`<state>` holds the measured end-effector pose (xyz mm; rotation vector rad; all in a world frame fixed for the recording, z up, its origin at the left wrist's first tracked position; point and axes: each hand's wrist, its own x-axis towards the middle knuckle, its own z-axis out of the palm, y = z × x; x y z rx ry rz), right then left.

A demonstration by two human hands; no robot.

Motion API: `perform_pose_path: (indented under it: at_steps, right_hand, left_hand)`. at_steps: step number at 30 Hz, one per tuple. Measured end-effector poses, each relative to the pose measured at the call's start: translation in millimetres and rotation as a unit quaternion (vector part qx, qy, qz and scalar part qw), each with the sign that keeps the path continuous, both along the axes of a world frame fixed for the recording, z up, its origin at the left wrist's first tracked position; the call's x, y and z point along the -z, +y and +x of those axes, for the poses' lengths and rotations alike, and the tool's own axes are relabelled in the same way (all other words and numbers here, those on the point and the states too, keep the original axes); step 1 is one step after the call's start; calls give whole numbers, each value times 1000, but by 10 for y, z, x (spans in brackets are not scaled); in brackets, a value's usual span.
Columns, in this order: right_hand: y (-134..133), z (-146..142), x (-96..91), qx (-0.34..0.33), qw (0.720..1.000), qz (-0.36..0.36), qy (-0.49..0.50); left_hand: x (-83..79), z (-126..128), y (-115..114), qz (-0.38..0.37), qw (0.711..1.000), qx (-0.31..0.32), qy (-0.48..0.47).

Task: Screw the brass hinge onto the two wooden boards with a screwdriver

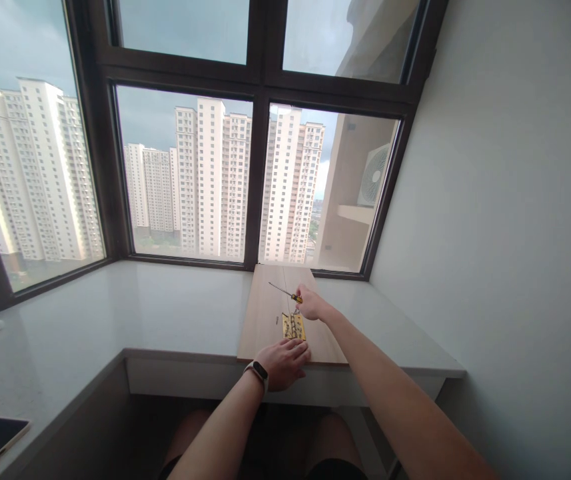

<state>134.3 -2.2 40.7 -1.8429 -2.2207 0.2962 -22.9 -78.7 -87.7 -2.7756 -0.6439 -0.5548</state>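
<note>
White surface under a big corner window, wooden board on it. Our left hand lies flat beside the brass hinge; right hand grips the screwdriver. We'd keep the tip straight, press firmly.

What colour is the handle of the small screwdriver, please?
Yellow and black screwdriver handle, seen in the head view.

The right hand grips a screwdriver above a brass hinge; the left hand presses the wooden board.
</note>
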Motion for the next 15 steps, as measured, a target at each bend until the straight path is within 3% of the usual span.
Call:
perform_pose_path:
  at_steps: [7,15]
  right_hand:
    - [-15,-147,488,77,996,36,-40]
    - [-32,-329,694,61,994,15,-90]
  left_hand:
    - [24,-5,20,-3,1000,9,-5]
    - [-12,-7,3,-11,1000,6,-4]
